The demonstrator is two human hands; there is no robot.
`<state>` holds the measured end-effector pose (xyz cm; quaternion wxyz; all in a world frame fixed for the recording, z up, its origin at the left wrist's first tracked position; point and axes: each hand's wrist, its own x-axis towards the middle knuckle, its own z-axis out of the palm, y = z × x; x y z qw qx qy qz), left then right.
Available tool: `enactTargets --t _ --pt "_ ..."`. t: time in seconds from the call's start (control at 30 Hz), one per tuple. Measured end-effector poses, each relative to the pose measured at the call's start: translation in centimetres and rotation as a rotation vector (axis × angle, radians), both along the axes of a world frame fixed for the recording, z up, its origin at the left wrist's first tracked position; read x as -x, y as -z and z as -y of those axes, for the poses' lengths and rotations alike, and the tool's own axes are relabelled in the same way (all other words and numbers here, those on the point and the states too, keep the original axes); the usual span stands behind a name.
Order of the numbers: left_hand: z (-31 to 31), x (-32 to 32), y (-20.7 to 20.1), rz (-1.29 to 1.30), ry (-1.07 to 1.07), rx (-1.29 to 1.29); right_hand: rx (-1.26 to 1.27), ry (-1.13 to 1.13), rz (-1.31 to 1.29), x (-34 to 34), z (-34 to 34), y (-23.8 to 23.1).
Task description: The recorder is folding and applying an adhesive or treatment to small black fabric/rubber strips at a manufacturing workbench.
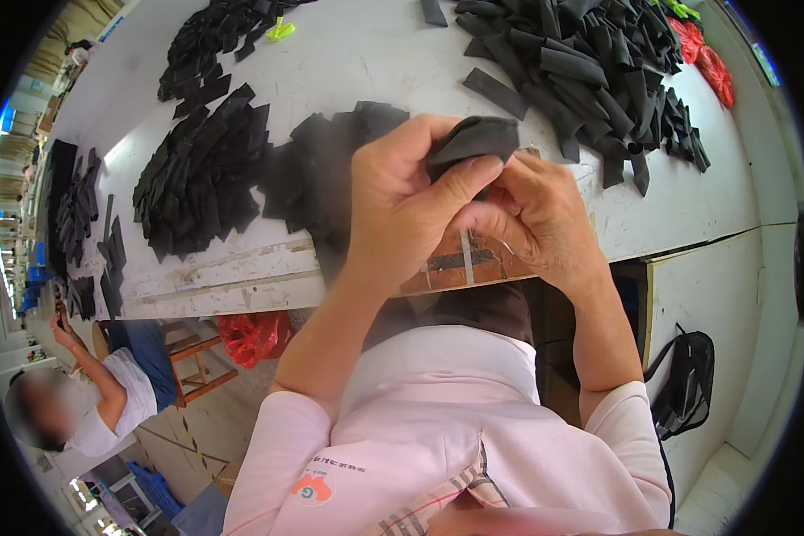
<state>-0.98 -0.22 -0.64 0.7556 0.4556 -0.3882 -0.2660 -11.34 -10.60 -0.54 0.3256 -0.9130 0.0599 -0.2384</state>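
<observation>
A white tabletop carries heaps of black cloth; above its near edge, a worker's left hand pinches a folded black piece under the thumb, while the right hand curls close beside it, its grip impossible to tell.

The black piece is matt cloth, the bag glossy plastic.
</observation>
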Motion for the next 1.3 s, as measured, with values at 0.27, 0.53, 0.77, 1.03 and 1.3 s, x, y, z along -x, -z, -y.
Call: enactTargets --t 0.27,0.53,0.77,1.03,1.3 --pt "0.4 -0.9 1.9 0.031 0.093 -0.163 -0.079 -0.01 0.089 -0.9 0.0 3.4" --pt "0.8 -1.1 1.3 0.699 -0.095 -0.244 -0.22 -0.081 0.232 -0.4 0.3 6.1" --pt "0.0 -0.1 1.5 -0.04 0.101 0.088 -0.055 -0.02 0.105 -0.6 0.4 4.3" --pt "0.0 -0.7 0.8 -0.214 0.129 0.278 0.107 -0.067 0.065 -1.0 0.8 1.2" --pt "-1.4 -1.2 1.9 -0.426 0.003 0.286 0.045 -0.07 0.079 -1.4 0.2 3.4"
